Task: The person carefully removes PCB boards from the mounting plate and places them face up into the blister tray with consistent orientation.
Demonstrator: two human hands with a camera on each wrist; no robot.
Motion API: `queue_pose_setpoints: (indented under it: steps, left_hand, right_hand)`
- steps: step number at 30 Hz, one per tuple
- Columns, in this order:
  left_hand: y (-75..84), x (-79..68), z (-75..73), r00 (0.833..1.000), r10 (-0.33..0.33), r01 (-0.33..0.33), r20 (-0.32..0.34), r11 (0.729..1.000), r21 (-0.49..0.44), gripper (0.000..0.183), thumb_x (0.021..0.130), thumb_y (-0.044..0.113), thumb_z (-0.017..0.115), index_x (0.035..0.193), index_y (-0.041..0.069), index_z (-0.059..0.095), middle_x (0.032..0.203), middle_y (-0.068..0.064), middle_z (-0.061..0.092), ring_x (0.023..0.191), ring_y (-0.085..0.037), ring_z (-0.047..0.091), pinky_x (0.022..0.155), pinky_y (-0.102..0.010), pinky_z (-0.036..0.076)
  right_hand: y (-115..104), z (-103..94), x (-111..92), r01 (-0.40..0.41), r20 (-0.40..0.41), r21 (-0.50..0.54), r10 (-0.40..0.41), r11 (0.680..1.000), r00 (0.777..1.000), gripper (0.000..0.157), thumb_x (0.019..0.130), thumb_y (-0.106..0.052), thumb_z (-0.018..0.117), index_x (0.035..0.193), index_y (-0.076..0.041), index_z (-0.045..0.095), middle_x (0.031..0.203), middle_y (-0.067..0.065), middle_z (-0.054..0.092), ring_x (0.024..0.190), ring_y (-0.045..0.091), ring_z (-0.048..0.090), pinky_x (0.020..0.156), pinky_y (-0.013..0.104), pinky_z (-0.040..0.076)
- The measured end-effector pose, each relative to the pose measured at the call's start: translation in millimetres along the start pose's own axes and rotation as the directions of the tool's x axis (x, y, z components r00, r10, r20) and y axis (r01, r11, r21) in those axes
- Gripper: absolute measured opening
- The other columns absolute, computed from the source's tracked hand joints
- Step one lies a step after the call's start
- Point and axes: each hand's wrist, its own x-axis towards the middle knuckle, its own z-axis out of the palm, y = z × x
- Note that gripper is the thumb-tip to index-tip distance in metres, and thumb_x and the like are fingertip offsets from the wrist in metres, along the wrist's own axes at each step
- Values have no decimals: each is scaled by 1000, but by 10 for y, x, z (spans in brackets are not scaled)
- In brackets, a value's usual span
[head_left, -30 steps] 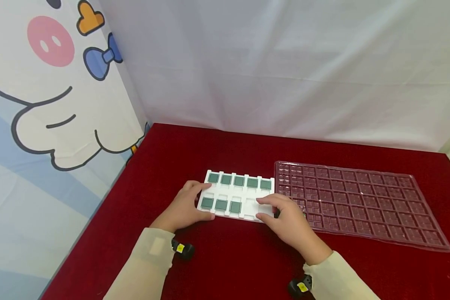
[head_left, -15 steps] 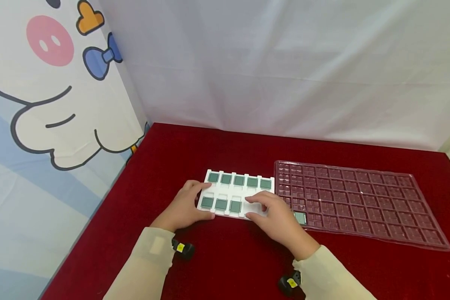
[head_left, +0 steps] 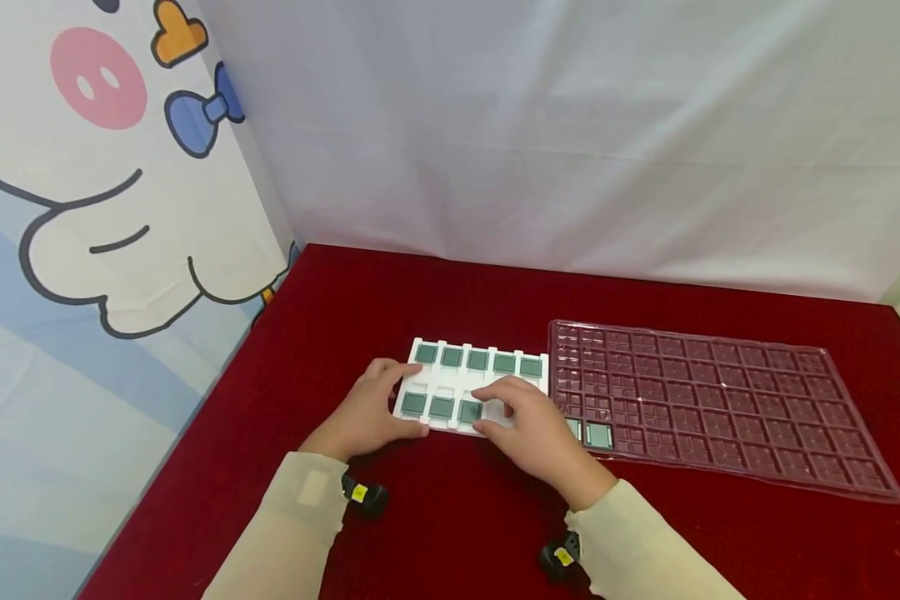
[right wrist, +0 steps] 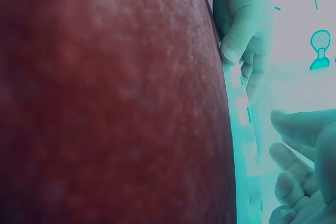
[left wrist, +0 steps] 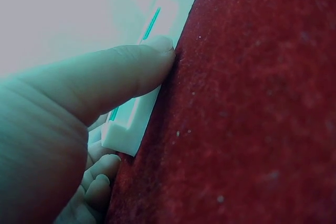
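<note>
A white tray with two rows of pockets lies on the red cloth, bearing green square chips with pale edges. Its back row holds several; in the front row a chip sits among three. My left hand holds the tray's left end, its thumb against the front edge in the left wrist view. Over the front row is my right hand, thumb and forefinger apart on either side of the third chip. In the right wrist view these fingertips hold nothing. This hand hides the tray's front right part.
A clear plastic tray with many square pockets lies right of the white one, nearly touching it. Green chips sit in its front left pockets, one partly hidden by my right hand. A white curtain hangs behind the red-covered table.
My right hand has moved left along the white tray to the third front chip, uncovering green chips in the clear tray. The left hand has stayed in place.
</note>
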Motion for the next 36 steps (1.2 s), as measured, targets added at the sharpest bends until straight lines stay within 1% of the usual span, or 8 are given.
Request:
queue_pose_setpoints:
  steps: [9,13,20,25,32,36]
  left_hand:
    - [8,-18,-22,1000,5,-5,2,1000,-2,86,80,25,90,154,15,48,150,-10,40,122,-28,47,100,-44,47]
    - [-7,-13,-9,1000,8,-8,1,1000,0,86,80,26,90,154,15,47,150,-10,40,124,-28,46,101,-45,46]
    - [-10,-3,-10,1000,23,-23,-2,1000,-2,85,80,26,89,154,15,47,150,-10,40,124,-29,46,101,-46,46]
    - [-11,-7,-6,1000,18,-18,-1,1000,-1,85,80,25,89,154,15,47,150,-10,40,123,-28,47,101,-45,47]
    - [-21,5,3,1000,22,-22,-7,1000,5,85,80,25,90,154,15,47,148,-10,41,121,-28,48,99,-42,49]
    - [-21,2,4,1000,18,-18,-5,1000,2,86,80,24,90,154,15,48,148,-9,41,121,-28,47,99,-43,49]
  right_hand:
    - [17,63,36,5,-3,-5,-5,1000,1000,30,88,-14,83,117,-14,76,111,-4,68,85,17,53,78,36,46]
    - [19,74,50,3,6,3,-3,1000,1000,30,88,-14,83,118,-14,76,112,-4,68,86,17,53,79,37,46]
    - [7,83,61,-17,10,-19,17,1000,1000,29,88,-15,83,116,-15,77,114,-5,68,88,17,54,81,37,47]
    - [3,95,68,-28,21,-44,29,999,999,29,89,-17,83,117,-15,77,117,-4,69,92,17,55,85,38,48]
    - [10,104,78,-15,20,-70,16,997,1000,29,88,-17,84,116,-15,77,117,-3,70,96,17,58,88,39,49]
    - [14,113,92,-2,25,-87,5,996,1000,29,88,-18,84,115,-16,77,118,-3,70,106,19,61,94,41,49]
